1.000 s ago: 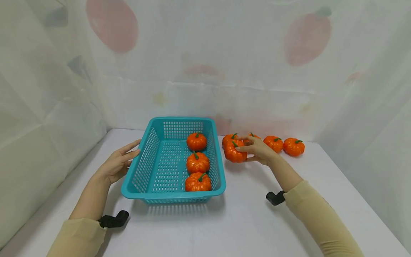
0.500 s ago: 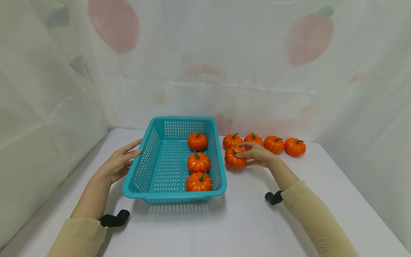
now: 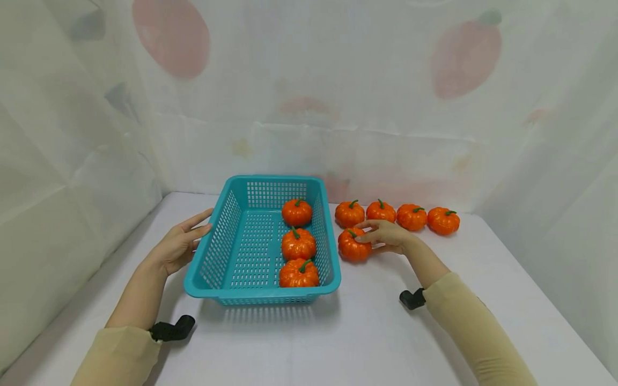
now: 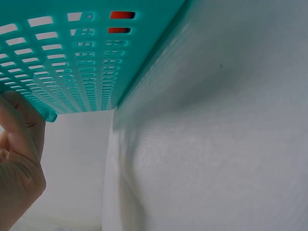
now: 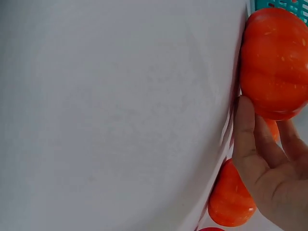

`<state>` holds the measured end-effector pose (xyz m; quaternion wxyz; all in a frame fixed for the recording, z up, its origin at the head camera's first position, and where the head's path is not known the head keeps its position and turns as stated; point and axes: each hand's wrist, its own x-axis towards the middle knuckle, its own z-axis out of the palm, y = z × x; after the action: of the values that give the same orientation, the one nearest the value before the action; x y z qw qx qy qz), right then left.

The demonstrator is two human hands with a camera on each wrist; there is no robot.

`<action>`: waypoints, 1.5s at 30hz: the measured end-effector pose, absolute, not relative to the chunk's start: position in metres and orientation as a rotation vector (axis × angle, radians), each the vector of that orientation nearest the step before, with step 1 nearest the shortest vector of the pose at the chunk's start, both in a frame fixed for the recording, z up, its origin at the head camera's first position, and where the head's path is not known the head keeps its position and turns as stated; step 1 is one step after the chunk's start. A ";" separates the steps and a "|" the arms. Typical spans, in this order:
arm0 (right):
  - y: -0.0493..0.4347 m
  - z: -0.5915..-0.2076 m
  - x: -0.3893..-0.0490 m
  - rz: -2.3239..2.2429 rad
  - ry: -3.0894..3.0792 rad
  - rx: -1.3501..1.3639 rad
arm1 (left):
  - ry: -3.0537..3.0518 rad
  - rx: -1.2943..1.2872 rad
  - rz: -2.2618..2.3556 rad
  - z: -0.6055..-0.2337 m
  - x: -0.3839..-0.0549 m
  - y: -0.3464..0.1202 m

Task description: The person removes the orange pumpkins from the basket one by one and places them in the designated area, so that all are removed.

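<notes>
My left hand (image 3: 181,244) touches the outer left side of a turquoise perforated basket (image 3: 203,293), its fingers fairly straight; the left wrist view shows part of that hand (image 4: 21,149) by the basket's rim. Beyond the basket's right side, my right hand (image 3: 386,236) holds a small orange pumpkin (image 3: 354,247) with a green stem, fingers and thumb about its right side. That pumpkin (image 5: 276,62) looms close in the right wrist view, the fingertips against it. Inside the basket, along its right wall, are three pumpkins (image 3: 298,245) in a line.
Behind the held pumpkin, several more pumpkins (image 3: 412,217) form a row along the back of the white table (image 3: 367,332). A pale curtain (image 3: 396,123) with printed fruit stands behind, and pale sheets hang at both sides. Each wrist wears a black device (image 3: 171,328).
My right hand has brought its pumpkin toward me, away from the back row, and lower. The row behind it shows more fully. My left hand and the basket stay in place.
</notes>
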<state>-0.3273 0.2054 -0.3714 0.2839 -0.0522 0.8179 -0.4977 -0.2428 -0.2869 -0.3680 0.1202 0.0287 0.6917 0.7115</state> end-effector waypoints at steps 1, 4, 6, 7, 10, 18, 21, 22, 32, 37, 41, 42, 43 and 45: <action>0.206 -0.372 -0.327 -1.330 2.196 -0.139 | 2.022 0.082 2.079 -0.368 -0.243 -0.287; 0.206 -0.373 -0.328 -1.332 2.211 -0.144 | 2.019 0.075 2.082 -0.369 -0.243 -0.287; 0.206 -0.373 -0.327 -1.334 2.221 -0.145 | 2.014 0.074 2.086 -0.368 -0.242 -0.287; 0.205 -0.372 -0.328 -1.336 2.225 -0.144 | 2.010 0.076 2.088 -0.368 -0.243 -0.287; 0.206 -0.372 -0.327 -1.337 2.232 -0.141 | 1.997 0.081 2.095 -0.368 -0.243 -0.287; 0.207 -0.372 -0.326 -1.342 2.233 -0.156 | 1.981 0.077 2.107 -0.368 -0.243 -0.287; 0.208 -0.372 -0.327 -1.348 2.233 -0.172 | 1.975 0.080 2.115 -0.368 -0.242 -0.287; 0.209 -0.372 -0.327 -1.351 2.234 -0.179 | 1.974 0.081 2.118 -0.368 -0.242 -0.287; 0.211 -0.353 -0.326 -1.400 2.329 -0.234 | 1.991 0.076 2.110 -0.368 -0.243 -0.287; 0.210 -0.338 -0.329 -1.447 2.355 -0.256 | 1.987 0.069 2.113 -0.368 -0.242 -0.287; 0.207 -0.327 -0.328 -1.447 2.361 -0.297 | 1.982 0.079 2.113 -0.368 -0.243 -0.287; 0.205 -0.324 -0.327 -1.442 2.363 -0.306 | 1.980 0.081 2.114 -0.369 -0.244 -0.288; 0.203 -0.321 -0.326 -1.438 2.366 -0.321 | 1.980 0.084 2.114 -0.369 -0.244 -0.288; 0.199 -0.316 -0.323 -1.413 2.387 -0.358 | 1.984 0.087 2.112 -0.369 -0.244 -0.288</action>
<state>-0.3231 0.1991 -0.3157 0.1716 -0.1260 0.8408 -0.4977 -0.2438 -0.2878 -0.3692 0.1210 0.0296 0.6795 0.7230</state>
